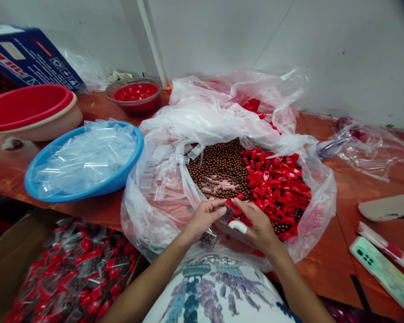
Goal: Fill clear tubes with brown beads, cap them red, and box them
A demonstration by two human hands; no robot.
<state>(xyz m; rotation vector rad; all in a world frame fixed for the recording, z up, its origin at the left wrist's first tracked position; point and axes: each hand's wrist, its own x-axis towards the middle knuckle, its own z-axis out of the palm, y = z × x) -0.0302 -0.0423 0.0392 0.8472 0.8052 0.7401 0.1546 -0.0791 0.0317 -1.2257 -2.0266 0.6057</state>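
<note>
In front of me, my left hand and my right hand meet over an open plastic bag. Between their fingertips is a small clear plastic container with a red cap at its upper end; how firmly the cap sits is hard to see. My left fingers pinch the container, while my right thumb and fingers close around the cap. A white wrap covers one right finger. Brown beads and a heap of red caps lie inside the bag, with clear containers on its left.
A blue basin of clear containers stands left, near a red basin and a bowl of red pieces. Below left, a carton holds capped containers. A phone lies right; a blue box stands back left.
</note>
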